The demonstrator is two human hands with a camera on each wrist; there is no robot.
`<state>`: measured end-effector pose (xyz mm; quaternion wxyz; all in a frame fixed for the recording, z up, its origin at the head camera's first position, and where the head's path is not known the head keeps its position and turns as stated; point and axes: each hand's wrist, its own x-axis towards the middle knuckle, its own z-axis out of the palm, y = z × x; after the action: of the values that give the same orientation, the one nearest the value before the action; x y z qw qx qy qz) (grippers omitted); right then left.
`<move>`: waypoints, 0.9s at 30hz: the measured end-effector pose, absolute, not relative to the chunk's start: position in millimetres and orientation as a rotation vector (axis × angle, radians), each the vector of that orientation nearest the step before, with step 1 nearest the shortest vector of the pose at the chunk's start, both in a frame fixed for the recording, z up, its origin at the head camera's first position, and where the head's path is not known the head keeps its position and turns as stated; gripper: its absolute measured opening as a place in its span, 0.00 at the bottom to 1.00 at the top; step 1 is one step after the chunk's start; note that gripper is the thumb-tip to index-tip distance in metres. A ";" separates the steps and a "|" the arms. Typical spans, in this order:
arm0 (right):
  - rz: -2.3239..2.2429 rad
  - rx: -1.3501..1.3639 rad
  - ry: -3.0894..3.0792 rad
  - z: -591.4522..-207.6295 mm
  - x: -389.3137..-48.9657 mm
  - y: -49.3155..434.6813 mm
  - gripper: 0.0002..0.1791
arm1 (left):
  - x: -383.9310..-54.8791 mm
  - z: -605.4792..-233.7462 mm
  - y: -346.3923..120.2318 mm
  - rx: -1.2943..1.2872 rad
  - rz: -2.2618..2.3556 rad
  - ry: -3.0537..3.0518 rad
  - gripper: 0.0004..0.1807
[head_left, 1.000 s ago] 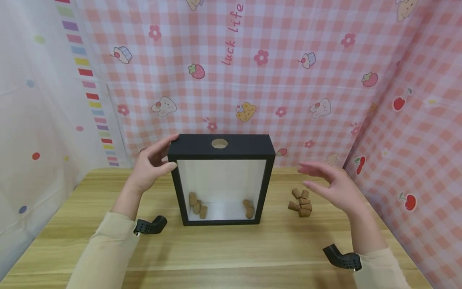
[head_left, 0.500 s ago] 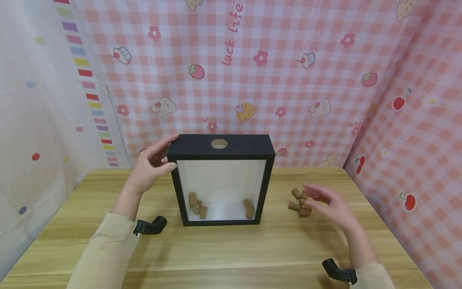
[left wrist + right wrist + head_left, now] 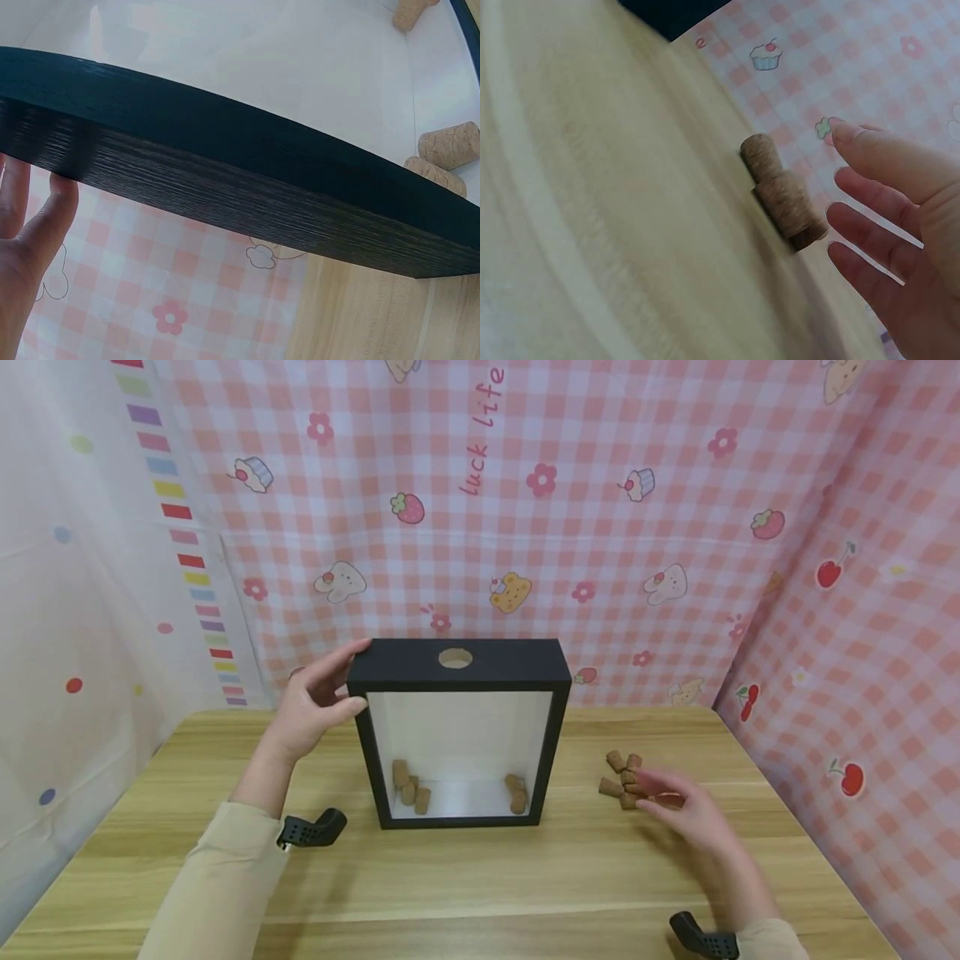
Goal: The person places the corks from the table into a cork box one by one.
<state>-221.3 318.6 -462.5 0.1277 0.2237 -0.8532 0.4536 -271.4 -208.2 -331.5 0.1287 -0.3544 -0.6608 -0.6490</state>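
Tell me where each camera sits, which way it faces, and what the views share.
Head: worn on the head, facing forward and down at the black box, loose corks and table; sleeves, left hand and right hand show.
Left wrist: on that wrist, looking along the black box's side toward corks inside; fingers of the left hand show at left.
Right wrist: on that wrist, looking across the table toward loose corks; the right hand shows at right.
Shared: head and right wrist both show loose corks and the right hand.
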 end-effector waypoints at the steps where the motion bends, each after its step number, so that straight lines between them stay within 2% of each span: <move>1: 1.304 0.654 -2.488 -464.3 -221.7 318.9 0.23 | -271.2 -331.3 -208.2 -1.027 -1.887 -1.923 0.37; 11: 1.247 0.689 -2.485 -473.4 -221.8 316.9 0.21 | -270.9 -331.4 -207.9 -1.010 -1.879 -1.929 0.38; 27: 1.121 0.475 -2.628 -478.4 -219.3 316.6 0.18 | -271.0 -331.4 -208.2 -1.023 -1.875 -1.916 0.38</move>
<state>-219.3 316.6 -478.4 0.1222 0.1627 -0.9006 0.3840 -271.0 -208.2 -331.4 0.1357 -0.3531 -0.6616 -0.6474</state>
